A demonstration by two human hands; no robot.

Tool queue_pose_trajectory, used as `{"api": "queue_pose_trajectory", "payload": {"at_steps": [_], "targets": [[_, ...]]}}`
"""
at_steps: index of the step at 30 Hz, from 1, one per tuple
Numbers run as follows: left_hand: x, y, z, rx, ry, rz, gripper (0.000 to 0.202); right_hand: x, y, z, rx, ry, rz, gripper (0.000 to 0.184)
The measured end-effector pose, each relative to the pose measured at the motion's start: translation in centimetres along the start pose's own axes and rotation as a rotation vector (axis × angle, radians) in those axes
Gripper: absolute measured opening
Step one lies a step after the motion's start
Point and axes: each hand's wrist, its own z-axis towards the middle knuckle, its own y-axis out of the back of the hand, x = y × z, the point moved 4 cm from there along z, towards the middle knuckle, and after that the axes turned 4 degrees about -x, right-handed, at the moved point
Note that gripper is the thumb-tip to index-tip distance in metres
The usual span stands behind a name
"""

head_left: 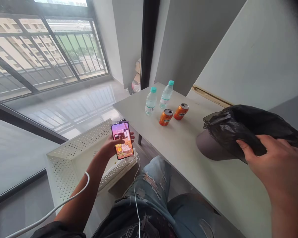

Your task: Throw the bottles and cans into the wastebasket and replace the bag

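The left hand (111, 147) is held out over the floor to the left of the table (188, 145), its fingers wrapped round a phone (122, 140) that stands upright with its lit screen facing back toward the person. A white cable (73, 195) loops over the left forearm, and a thinner white cord runs down from the phone across the torn jeans (152, 183) at the near edge of the scene. The right hand (275, 163) is well apart from the left, on the near right of the table, where its thumb and fingers close on the near side of a crumpled black bag (248, 124). The bag lies on top of a grey cap (210, 148), whose brim sticks out to the left on the tabletop. Farther along the table stand two water bottles, the left bottle (151, 100) and the right bottle (166, 94), both with teal caps, and just in front of them two orange cans, the left can (166, 117) and the right can (181, 111), set close together. On the floor to the left, beneath the phone, sits a white perforated rack (72, 158), with a railed window (47, 53) beyond.
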Motion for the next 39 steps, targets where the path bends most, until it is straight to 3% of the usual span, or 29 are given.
{"api": "queue_pose_trajectory", "payload": {"at_steps": [6, 19, 28, 34, 39], "targets": [[0.10, 0.23, 0.23, 0.029, -0.002, -0.055, 0.055, -0.44, -0.37, -0.36, 0.096, -0.139, 0.018, 0.040], [0.64, 0.96, 0.59, 0.060, -0.034, -0.021, 0.065, -0.65, -0.58, -0.25, 0.166, -0.260, 0.069, 0.041], [0.37, 0.59, 0.46, -0.092, 0.025, -0.017, 0.044, -0.64, -0.54, -0.23, 0.119, -0.199, 0.062, 0.040], [0.44, 0.55, 0.48, -0.155, 0.022, 0.019, 0.043, -0.58, -0.62, -0.29, 0.088, -0.170, 0.047, 0.038], [0.07, 0.06, 0.51, -0.153, 0.116, -0.140, 0.046, -0.63, -0.61, -0.31, 0.129, -0.225, 0.067, 0.036]]}}
